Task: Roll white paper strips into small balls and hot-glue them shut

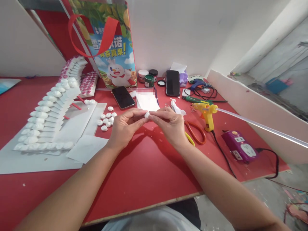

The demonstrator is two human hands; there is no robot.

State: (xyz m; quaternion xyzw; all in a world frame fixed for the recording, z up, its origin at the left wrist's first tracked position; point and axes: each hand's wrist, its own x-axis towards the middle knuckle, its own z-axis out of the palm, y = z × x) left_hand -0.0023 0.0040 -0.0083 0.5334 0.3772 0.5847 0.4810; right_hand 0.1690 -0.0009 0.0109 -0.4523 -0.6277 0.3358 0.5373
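Between the fingertips of both hands is a small white piece [147,114], crumpled or folded, possibly paper or foam. My left hand [127,125] pinches it from the left, and my right hand [169,123] pinches it from the right, above the red table [144,179]. Just left of my left hand lies a group of small round white pieces [105,121]. Farther left stands a curved white model [54,115] with rows of white rounded pieces along its edge. Beyond my hands is a stack of white paper sheets [147,101].
A yellow glue gun [206,113] holds a long clear stick. Orange-handled scissors [196,133], a purple power strip [240,146] and cords lie right. Two phones [123,97], paint jars [149,81] and a printed bag [115,48] stand or lie at the back.
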